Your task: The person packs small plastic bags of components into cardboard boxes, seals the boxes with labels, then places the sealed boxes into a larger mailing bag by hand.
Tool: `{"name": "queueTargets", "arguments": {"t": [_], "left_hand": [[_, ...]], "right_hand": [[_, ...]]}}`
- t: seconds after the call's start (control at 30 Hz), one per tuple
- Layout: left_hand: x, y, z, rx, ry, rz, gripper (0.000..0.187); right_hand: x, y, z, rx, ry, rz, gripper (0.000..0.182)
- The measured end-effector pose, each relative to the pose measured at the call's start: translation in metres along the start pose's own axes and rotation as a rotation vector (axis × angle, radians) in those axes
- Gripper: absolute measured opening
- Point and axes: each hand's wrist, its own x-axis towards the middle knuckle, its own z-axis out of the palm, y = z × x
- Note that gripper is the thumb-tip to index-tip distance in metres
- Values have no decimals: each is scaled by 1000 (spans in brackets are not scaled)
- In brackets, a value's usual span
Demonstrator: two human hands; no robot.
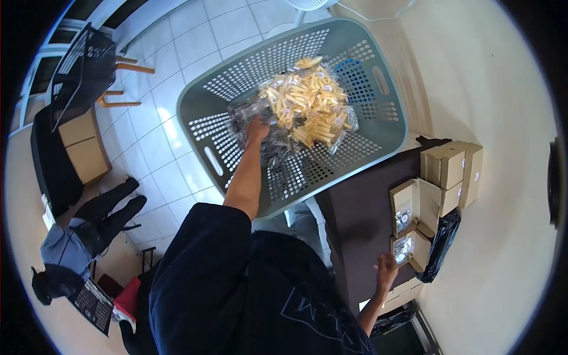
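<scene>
Left hand (257, 128) amid dark plastic packets (277, 145) near grey-green perforated basket's (201, 104) left edge, right hand (387, 271) out by boxes (419, 241), both grips unclear; sideways pressure could crush clear-bagged yellow sticks (307, 99).

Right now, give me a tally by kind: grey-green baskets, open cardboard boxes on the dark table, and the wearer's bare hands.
Grey-green basket: 1
Open cardboard boxes: 2
Bare hands, left hand and right hand: 2
Total: 5
</scene>
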Motion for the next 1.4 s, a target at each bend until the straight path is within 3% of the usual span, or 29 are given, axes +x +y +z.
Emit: {"name": "queueTargets", "arguments": {"t": [0.07,0.17,0.2,0.33,0.47,0.57,0.63,0.7,0.8,0.9,1.03,1.1,1.17,1.23,1.3,1.4], "left_hand": [[16,4,15,-21,44,-36,41],[53,-2,26,66,-173,-119,55],[70,-13,42,238,-183,-41,55],[46,-3,22,133,-120,-118,53],[-18,25,-17,-72,23,105,41],[-44,27,-31,-157,137,259,32],[-120,63,-59,-106,292,579,33],[-175,88,-71,-264,227,783,28],[-283,130,-93,-386,80,855,22],[-362,145,-89,-340,10,1032,22],[-442,155,-76,-203,-154,1289,26],[-464,154,-69,-221,-235,1300,20],[-471,148,-58,-456,-368,1273,12],[-472,148,-49,-523,-131,1224,13],[-484,158,-38,-756,-215,826,21],[-512,174,-25,-653,-499,791,25]], "right_hand": [[-21,9,5,-4,-16,11,26],[-33,14,14,78,-69,94,25],[-33,19,16,87,-97,110,25],[-31,12,14,91,-141,80,22],[-13,-16,15,67,-157,-26,21],[7,-55,27,41,-129,-293,20],[16,-88,42,193,-223,-372,19],[26,-124,62,382,-327,-415,19],[24,-170,87,676,-432,-467,31],[7,-193,92,736,-453,-550,47],[-1,-161,74,933,-574,-476,37],[-3,-138,56,989,-597,-429,32],[-2,-111,36,1071,-628,-339,23],[-13,-95,13,1153,-633,-321,20],[-22,-81,-9,1149,-623,-329,19],[-37,-58,-32,1253,-575,-403,19]]}}
